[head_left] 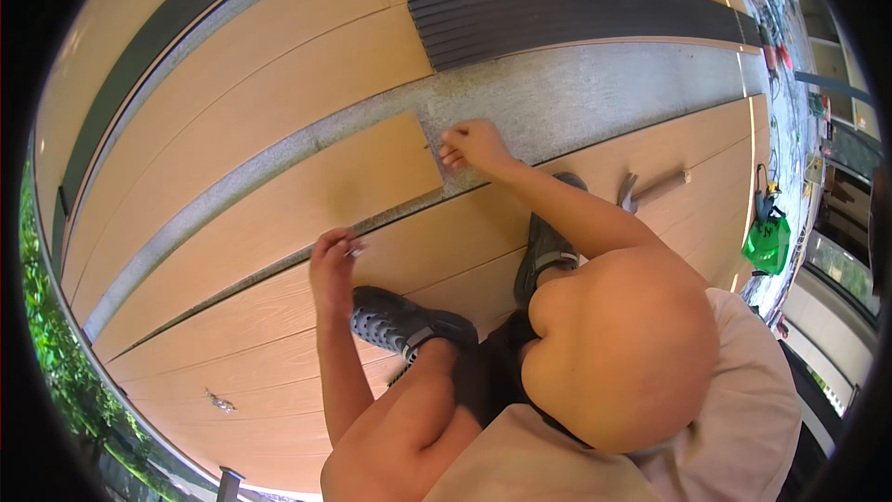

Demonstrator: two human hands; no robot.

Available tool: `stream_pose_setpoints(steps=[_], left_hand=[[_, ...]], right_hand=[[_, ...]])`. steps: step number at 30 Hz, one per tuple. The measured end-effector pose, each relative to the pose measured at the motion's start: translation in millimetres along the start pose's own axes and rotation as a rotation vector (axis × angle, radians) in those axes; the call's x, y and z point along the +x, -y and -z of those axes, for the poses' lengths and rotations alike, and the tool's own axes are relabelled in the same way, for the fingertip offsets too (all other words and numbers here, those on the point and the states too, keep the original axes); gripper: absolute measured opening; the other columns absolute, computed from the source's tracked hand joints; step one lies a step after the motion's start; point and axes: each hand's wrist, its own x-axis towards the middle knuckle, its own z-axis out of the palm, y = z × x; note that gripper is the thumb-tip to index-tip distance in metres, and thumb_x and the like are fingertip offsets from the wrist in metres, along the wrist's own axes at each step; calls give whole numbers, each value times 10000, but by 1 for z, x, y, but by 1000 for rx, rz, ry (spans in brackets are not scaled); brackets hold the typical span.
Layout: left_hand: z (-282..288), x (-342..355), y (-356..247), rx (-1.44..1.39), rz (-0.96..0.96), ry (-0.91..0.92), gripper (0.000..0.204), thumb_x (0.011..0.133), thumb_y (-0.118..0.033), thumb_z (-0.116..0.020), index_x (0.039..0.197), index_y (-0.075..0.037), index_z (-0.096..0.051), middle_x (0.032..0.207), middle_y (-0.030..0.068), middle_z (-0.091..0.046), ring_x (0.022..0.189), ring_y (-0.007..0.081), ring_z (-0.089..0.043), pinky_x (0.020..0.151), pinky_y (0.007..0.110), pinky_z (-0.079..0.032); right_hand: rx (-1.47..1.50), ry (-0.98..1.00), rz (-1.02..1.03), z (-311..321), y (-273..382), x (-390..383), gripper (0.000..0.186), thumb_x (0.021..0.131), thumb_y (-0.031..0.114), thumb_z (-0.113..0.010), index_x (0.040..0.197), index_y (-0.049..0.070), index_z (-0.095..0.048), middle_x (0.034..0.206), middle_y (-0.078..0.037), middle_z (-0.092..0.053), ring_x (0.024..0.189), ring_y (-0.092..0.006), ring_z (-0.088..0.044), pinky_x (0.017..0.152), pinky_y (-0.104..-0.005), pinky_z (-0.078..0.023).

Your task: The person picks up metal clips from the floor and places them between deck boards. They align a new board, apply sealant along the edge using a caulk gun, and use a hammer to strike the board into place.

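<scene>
My left hand (336, 270) is raised over the light-brown floor planks, its fingers curled around small shiny metal pieces that are too small to name. My right hand (476, 146) hovers by the cut end of a light-brown plank (362, 172), thumb and fingers pinched together. Whatever lies between those fingers, if anything, is hidden. A tiny dark piece (427, 146) sticks out at that plank's end, just left of my right fingertips. The plank lies along a gap where grey concrete (576, 88) shows.
A claw hammer (658, 189) lies on the planks to the right. Dark ribbed boards (576, 19) lie at the far side. Small metal pieces (220, 401) sit at lower left. A green bag (767, 244) stands at the right edge. My shoes (409, 323) rest on the planks.
</scene>
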Motion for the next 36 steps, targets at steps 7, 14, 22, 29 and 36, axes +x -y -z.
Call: stream_pose_setpoints(steps=[7,14,22,29,36], left_hand=[[-70,9,31,-116,150,161,286,961,51,-473,1223,80,-583,1214,181,-643,1149,271,-657,1046,404,-547],[-96,17,49,-7,124,168,238,998,10,-568,1228,62,-597,1250,166,-655,1169,247,-665,1022,345,-554],[-112,15,59,319,-46,149,214,980,-38,-639,1181,27,-670,1143,106,-720,1086,171,-677,950,288,-533],[-117,20,65,896,-271,31,186,907,-144,-747,1063,-45,-756,1010,132,-737,961,256,-690,851,360,-532],[-119,22,69,1109,-546,26,154,881,-143,-758,1005,-52,-749,988,146,-715,951,338,-651,860,430,-505]], right_hand=[[-489,-122,289,20,-19,-58,233,955,226,-685,1053,18,-715,922,-134,-748,777,-231,-712,723,-360,-566],[-463,212,219,-3,-21,-101,238,950,237,-696,1039,18,-721,887,-124,-750,753,-227,-710,712,-352,-550],[59,267,-207,-13,-26,-94,270,970,245,-682,906,-13,-729,791,-61,-735,649,-116,-675,592,-277,-516],[87,157,-260,-10,-20,-89,204,941,156,-664,878,-29,-726,750,-74,-724,599,-123,-665,551,-275,-505],[4,57,-228,-3,-23,-73,199,884,98,-646,794,-66,-714,685,-106,-716,543,-162,-678,540,-299,-534]])
